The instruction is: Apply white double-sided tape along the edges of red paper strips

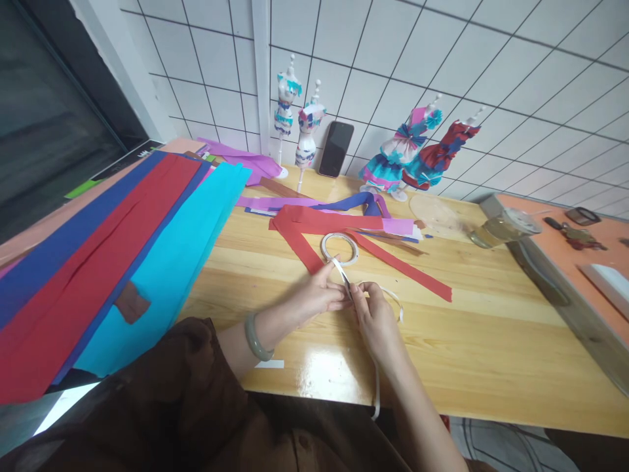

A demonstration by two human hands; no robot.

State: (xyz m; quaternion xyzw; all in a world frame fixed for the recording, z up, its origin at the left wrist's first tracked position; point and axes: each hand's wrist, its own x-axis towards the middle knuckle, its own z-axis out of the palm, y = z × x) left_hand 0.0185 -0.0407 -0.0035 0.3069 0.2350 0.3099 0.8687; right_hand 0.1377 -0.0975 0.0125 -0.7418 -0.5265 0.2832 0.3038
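Note:
A roll of white double-sided tape [323,246] lies on the table, touching a red crepe paper strip. My left hand [314,296] pinches the narrow white tape end [339,267] that runs from the roll. Close against it, my right hand [377,319] is closed around what look like small scissors [348,284]; only a dark, thin blade shows, at the tape, and the handles are hidden by my fingers. A thin white strip [401,311] curls beside my right hand, and another white length hangs over the table's front edge.
Long crepe paper sheets in red [147,226], blue and turquoise [206,226] cover the left side. Behind my hands lie red strips [407,265] and purple pieces. Dressed mini mannequins [388,164] and a phone [337,149] stand by the tiled wall. A cup [504,228] is at right.

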